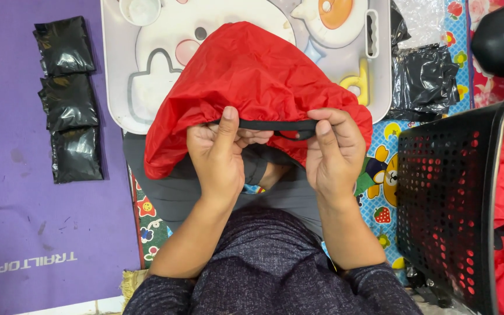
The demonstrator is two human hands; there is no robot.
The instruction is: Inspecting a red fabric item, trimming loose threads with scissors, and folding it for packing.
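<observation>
Red crinkled nylon cover (252,76) lies over the lap against the white plastic tray (112,87), its black elastic hem (275,124) pinched taut between left hand (220,154) and right hand (333,154), fingers closed, evidently holding the opening stretched.

Three small black plastic packages (68,96), glossy and roughly rectangular, are lying in a column on the purple mat (7,146) at the left, each touching the next. Near the mat's lower edge, white lettering (37,262) is showing upside down. At the upper right, more crumpled black plastic packages (424,81) are lying heaped just beside the white tray (112,70), with a clear plastic wrapper (421,20) lying above them.
</observation>
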